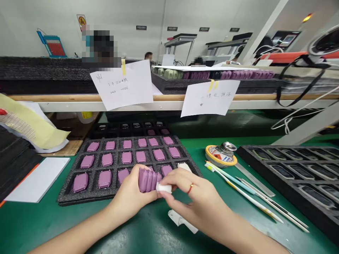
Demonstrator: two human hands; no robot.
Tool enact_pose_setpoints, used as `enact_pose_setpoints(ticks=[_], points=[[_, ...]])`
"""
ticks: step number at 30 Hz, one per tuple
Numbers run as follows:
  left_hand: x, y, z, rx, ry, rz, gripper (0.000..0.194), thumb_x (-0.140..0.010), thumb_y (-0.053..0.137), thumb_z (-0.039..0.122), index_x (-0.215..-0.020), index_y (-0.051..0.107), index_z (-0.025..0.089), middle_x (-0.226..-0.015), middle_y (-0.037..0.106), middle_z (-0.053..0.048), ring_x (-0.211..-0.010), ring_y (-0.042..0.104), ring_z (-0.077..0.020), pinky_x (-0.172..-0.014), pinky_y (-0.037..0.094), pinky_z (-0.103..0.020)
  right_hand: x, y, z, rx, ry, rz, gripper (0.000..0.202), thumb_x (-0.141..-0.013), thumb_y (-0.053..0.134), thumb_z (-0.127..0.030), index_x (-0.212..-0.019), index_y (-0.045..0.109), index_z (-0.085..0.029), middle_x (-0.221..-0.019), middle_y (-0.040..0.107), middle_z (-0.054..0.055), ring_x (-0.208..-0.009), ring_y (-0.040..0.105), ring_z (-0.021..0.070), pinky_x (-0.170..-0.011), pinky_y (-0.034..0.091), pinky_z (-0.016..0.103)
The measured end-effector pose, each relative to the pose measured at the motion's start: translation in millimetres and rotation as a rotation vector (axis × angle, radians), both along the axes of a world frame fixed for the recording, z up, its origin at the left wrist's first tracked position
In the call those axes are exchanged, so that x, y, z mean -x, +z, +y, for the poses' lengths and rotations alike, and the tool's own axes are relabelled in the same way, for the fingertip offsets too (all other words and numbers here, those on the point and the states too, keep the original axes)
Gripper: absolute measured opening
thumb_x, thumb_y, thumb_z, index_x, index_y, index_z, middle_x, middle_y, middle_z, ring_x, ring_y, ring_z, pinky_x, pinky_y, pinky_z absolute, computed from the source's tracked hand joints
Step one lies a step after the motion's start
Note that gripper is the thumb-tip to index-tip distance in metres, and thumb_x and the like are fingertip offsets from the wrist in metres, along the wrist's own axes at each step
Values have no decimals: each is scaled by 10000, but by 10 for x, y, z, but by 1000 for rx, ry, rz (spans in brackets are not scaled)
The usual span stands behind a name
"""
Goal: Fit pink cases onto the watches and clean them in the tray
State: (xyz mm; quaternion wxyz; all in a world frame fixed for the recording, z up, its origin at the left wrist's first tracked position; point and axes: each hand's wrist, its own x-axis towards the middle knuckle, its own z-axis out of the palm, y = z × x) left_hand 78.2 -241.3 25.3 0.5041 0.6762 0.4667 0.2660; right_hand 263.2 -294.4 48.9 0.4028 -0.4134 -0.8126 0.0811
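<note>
A row of several purple cases (148,180), pressed side by side, is in my left hand (132,190), its fingers and thumb closed round them. Between the thumb and fingers of my right hand (189,197) is a white wad (164,188), held against the right end of the row. Behind both hands lies a black foam tray (68,193) with purple cases in its compartments. Something whitish sits in the compartment behind my right hand. A crumpled white tissue (182,221) lies on the green table, partly under my right hand.
To the right are a round metal-topped container (221,155), toothbrushes (246,193), thin sticks and a black tray (288,178) of dark framed pieces. A white board (39,180) lies left. A shelf (166,106) with hanging papers crosses behind.
</note>
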Motion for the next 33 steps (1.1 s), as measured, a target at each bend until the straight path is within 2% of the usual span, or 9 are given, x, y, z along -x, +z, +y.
enact_pose_setpoints(ticks=[4,7,13,16,20,25,29,33], points=[[13,-28,-3,-19,-20,-34,385,-709,686,285,-1028,479,228,-942,657,-19,-1018,605,-256,-845,479,-349,218,26,71,-85,5,-130,64,-947,585,-139,-935,638,-172,-882,704,51,-767,657,173,-676,525,286],[21,-46,6,-29,-31,-53,320,-753,615,247,-1038,470,232,-918,645,0,-969,613,-228,-830,478,-330,302,-22,144,-141,-8,-173,146,-968,539,-156,-866,644,-156,-817,689,53,-704,630,176,-620,506,292],[21,-53,23,-27,-26,-59,296,-761,646,274,-999,475,229,-919,638,5,-874,614,-202,-764,486,-304,302,-102,224,-155,-38,-142,176,-972,496,-124,-865,633,-153,-805,669,66,-735,629,182,-658,518,290],[20,-61,18,-41,-36,-68,301,-765,616,224,-1032,478,230,-921,646,12,-902,623,-199,-799,488,-303,285,-110,210,-163,-31,-139,159,-956,532,-134,-835,630,-169,-773,669,45,-691,625,173,-629,498,279],[24,-77,6,-47,-39,-68,306,-778,633,252,-1034,465,233,-954,667,-2,-905,641,-207,-800,495,-317,308,-131,189,-150,-64,-110,142,-944,546,-130,-844,640,-164,-788,679,53,-714,644,175,-645,500,278],[23,-52,10,-50,-45,-52,256,-804,577,235,-1038,473,229,-982,683,-25,-969,642,-230,-861,487,-357,371,-137,208,-127,-40,-108,187,-945,523,-157,-802,643,-169,-777,685,55,-676,635,182,-597,494,290],[12,4,9,-22,-14,-8,374,-759,709,354,-1027,487,217,-988,680,-45,-959,636,-260,-831,499,-379,234,-21,255,-77,-89,-40,128,-948,552,-155,-865,639,-197,-821,696,35,-693,632,150,-624,513,257],[15,29,-2,-5,7,22,444,-735,749,398,-1052,501,211,-1011,677,-61,-1009,631,-284,-857,495,-395,-95,72,202,2,-189,40,79,-940,567,-192,-885,616,-221,-765,666,6,-615,599,126,-565,497,224]])
